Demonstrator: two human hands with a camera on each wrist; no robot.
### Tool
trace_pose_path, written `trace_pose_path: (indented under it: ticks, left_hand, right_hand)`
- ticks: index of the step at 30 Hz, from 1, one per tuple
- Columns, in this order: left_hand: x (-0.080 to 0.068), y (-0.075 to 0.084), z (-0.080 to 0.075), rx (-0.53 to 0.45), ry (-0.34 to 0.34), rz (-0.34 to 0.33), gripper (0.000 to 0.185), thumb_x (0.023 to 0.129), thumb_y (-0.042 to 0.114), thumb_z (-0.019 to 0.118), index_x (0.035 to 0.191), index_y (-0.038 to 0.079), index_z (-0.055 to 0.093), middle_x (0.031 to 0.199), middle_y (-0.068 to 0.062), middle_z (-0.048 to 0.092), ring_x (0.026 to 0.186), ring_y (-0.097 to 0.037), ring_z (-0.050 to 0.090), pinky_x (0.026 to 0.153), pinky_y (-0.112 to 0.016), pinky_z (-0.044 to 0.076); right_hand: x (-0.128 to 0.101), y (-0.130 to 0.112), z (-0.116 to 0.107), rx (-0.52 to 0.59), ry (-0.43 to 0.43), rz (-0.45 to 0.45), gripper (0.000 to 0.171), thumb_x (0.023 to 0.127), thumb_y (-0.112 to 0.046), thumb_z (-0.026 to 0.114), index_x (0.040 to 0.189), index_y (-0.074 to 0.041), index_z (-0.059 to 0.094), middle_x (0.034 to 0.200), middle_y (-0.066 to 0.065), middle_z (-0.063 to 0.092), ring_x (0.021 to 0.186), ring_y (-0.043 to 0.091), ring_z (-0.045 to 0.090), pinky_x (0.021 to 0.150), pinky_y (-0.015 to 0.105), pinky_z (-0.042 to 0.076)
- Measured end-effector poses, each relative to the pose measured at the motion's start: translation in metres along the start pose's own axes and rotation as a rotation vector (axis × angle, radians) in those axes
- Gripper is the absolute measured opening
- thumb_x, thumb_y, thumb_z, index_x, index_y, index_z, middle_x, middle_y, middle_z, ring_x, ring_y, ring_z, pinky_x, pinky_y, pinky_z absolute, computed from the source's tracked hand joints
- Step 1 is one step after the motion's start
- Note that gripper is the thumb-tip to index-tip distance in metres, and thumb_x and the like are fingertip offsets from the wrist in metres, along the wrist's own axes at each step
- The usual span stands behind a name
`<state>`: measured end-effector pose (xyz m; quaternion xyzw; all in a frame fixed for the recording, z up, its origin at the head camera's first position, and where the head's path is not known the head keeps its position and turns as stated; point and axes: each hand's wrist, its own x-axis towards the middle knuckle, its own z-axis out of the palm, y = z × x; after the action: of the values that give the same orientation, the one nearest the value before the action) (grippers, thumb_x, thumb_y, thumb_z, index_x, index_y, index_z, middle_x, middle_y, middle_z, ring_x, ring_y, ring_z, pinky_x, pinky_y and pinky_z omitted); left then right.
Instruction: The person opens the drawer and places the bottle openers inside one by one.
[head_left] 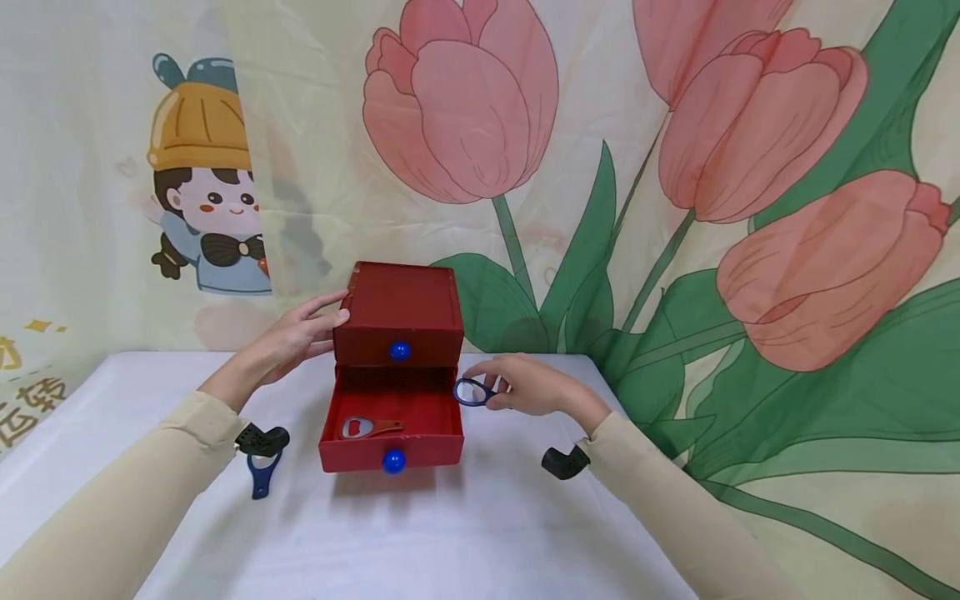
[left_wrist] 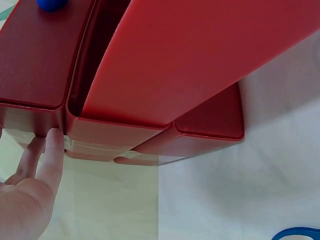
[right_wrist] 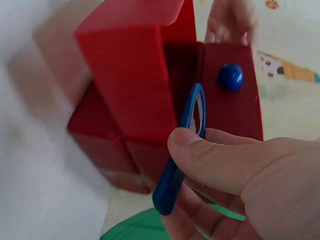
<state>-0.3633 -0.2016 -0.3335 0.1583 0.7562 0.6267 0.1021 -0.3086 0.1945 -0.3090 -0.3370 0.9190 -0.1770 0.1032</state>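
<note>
A glossy dark-red box with stacked drawers point(head_left: 405, 296) stands on a white cloth-covered counter point(head_left: 480, 533). Its upper drawer is closed, with a round blue knob point(head_left: 400, 351) on the front. Below it, a bright red drawer point(head_left: 427, 417) is pulled out toward the near side, with another round blue knob point(head_left: 393, 462). A further closed red section point(left_wrist: 215, 117) shows beneath the open drawer in the left wrist view.

The hands are well apart, on opposite sides of the box. The left hand point(head_left: 303, 337) rests on the box's upper left side, its fingers extended against the wall. The right hand point(head_left: 528, 385) pinches a blue tool with an oval ring-shaped head point(right_wrist: 169, 187) by its handle, at the open drawer's right wall; whether the tool touches the wall cannot be told.

Inside the open drawer, near its front and toward the left, lies a metal bottle opener with a brown handle point(head_left: 369, 427). On the counter left of the drawer lies a second blue-handled tool point(head_left: 261, 482), its far end partly hidden by a black wrist camera point(head_left: 262, 439).
</note>
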Motion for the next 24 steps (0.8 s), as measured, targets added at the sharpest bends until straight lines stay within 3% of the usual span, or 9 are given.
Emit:
trace_pose_path:
  ticks: [11, 24]
  left_hand:
    - [-0.001, -0.003, -0.001, 0.007, 0.007, -0.004, 0.083, 0.108, 0.047, 0.057, 0.173, 0.027, 0.009, 0.177, -0.016, 0.016, 0.155, -0.044, 0.036, 0.118, -0.053, 0.038]
    - [-0.002, -0.001, 0.001, 0.0, 0.009, 0.007, 0.083, 0.109, 0.046, 0.057, 0.173, 0.024, 0.009, 0.177, -0.017, 0.016, 0.156, -0.044, 0.033, 0.122, -0.06, 0.033]
  right_hand:
    - [0.021, -0.039, 0.002, -0.011, -0.039, -0.106, 0.053, 0.099, -0.005, 0.075, 0.15, -0.013, 0.061, 0.121, 0.007, 0.065, 0.106, 0.022, 0.066, 0.08, 0.024, 0.059]
    - [0.05, -0.059, 0.019, -0.117, -0.059, -0.132, 0.055, 0.098, -0.01, 0.077, 0.15, -0.018, 0.062, 0.118, 0.003, 0.064, 0.106, 0.017, 0.059, 0.08, 0.018, 0.055]
